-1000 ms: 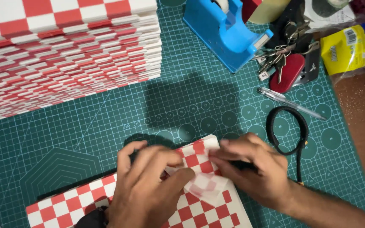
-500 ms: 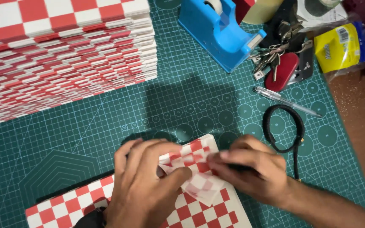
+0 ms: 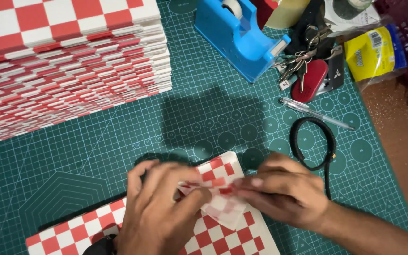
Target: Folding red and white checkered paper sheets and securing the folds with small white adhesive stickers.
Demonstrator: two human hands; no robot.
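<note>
L hand (image 3: 159, 212): pinching checkered sheet (image 3: 218, 189) edge, fingers curled.
R hand (image 3: 284, 191): pinching same sheet's right side.
Sheet: lying on cutting mat (image 3: 204, 118), front-centre.
Stack (image 3: 67, 61): sitting far left.

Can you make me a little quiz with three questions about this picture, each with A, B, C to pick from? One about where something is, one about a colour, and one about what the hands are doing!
1. Where is the tall stack of checked sheets?
A. top left of the green mat
B. bottom right
C. under the keys

2. What colour is the tape dispenser?
A. yellow
B. blue
C. black

3. What are the left hand and right hand doing?
A. resting flat and empty
B. holding the pen
C. pinching a folded red-and-white checked paper together

Answers:
1 A, the stack fills the mat's upper left corner.
2 B, its body is bright blue, beside the keys.
3 C, both hands' fingers meet on the paper, while the pen lies untouched.
</note>
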